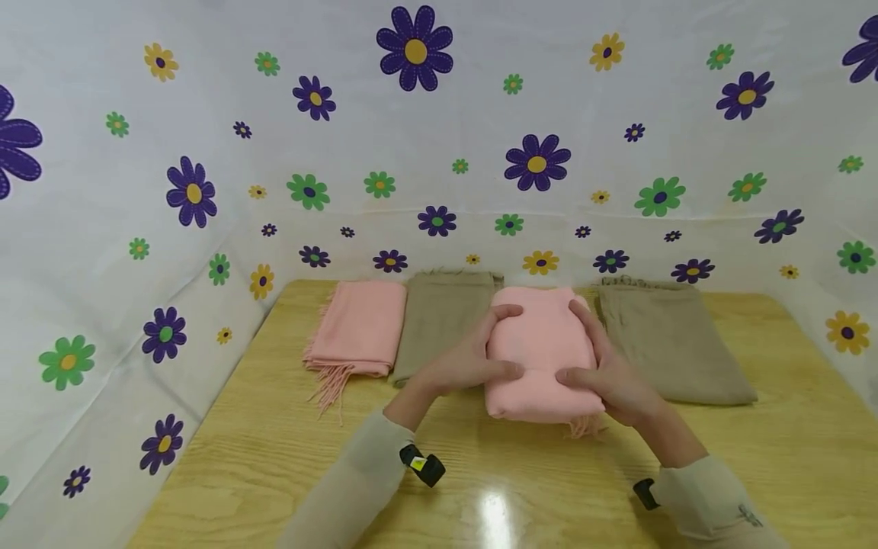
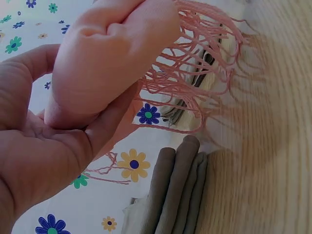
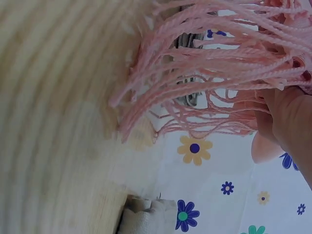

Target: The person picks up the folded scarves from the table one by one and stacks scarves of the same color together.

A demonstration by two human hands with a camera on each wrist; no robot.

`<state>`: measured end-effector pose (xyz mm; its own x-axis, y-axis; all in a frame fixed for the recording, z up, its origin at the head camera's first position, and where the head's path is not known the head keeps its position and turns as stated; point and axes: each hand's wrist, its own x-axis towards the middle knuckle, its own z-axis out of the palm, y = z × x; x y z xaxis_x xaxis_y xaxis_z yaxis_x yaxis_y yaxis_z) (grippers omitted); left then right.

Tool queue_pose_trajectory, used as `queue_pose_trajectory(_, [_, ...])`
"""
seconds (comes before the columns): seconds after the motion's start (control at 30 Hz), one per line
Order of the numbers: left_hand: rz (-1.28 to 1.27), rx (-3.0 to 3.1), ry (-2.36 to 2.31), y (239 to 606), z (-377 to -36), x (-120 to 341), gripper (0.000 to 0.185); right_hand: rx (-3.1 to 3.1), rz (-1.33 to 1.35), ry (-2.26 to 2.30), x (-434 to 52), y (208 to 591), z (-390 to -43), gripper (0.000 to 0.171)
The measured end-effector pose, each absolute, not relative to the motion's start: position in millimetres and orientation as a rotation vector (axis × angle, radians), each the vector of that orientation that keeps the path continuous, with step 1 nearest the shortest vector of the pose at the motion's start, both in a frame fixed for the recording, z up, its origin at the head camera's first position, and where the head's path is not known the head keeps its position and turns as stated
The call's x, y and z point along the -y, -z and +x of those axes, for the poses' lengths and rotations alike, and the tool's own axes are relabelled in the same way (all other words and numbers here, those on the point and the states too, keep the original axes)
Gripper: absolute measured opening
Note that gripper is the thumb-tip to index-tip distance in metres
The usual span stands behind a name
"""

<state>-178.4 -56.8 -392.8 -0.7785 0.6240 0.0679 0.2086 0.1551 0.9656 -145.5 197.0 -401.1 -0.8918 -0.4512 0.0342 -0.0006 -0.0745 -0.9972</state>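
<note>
Between both hands, a folded pink fringed scarf [image 1: 542,343] is held up off the table. My left hand [image 1: 473,354] grips its left side, thumb on the front face and fingers around the edge. On the opposite side my right hand [image 1: 613,374] grips it the same way. Pink fringe [image 2: 195,73] hangs from its underside in the left wrist view. Long strands of this fringe [image 3: 204,83] cover much of the right wrist view and partly hide the right hand [image 3: 292,122]. The scarf's back face is out of sight in the head view.
Another folded pink scarf [image 1: 363,324] lies at the left on the wooden table [image 1: 274,457], fringe toward the front. Beside it is a folded khaki scarf [image 1: 446,313], partly behind the left hand. A second khaki one [image 1: 672,343] lies at the right. Flower-printed cloth [image 1: 411,145] stands behind.
</note>
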Motion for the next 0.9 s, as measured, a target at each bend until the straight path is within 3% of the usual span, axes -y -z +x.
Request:
queue_pose_trajectory(0.5, [0.848, -2.054, -1.597, 399.5, -146.0, 97.9, 0.079, -1.836, -0.547, 1.942, -171.8, 409.5, -116.9, 0.097])
queue_pose_trajectory(0.9, [0.888, -2.207, -1.288, 407.7, -124.6, 131.0, 0.084, -1.841, -0.537, 1.756, -151.2, 417.5, -98.5, 0.096])
